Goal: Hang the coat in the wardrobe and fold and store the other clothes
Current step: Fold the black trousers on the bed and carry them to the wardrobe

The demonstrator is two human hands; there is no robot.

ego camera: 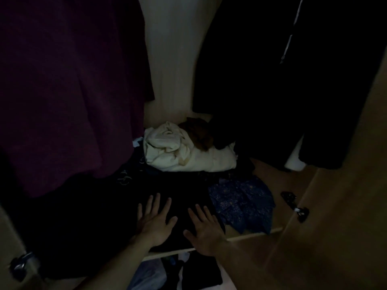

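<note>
I look down into a dim wardrobe. Both palms lie flat on a black folded garment [180,206] at the front of the wardrobe shelf [251,236]. My left hand [155,220] presses its left part with fingers spread and straight. My right hand [204,229] presses its right part the same way. A dark purple garment [69,84] hangs at the left, and a black coat [261,80] hangs at the right.
Behind the black garment sits a crumpled white cloth pile [182,149] with a brown item [199,132] on it. A blue patterned cloth [243,204] lies to the right. The open wardrobe door [335,206] with a hinge [297,206] stands at right. More clothes [167,271] lie below the shelf.
</note>
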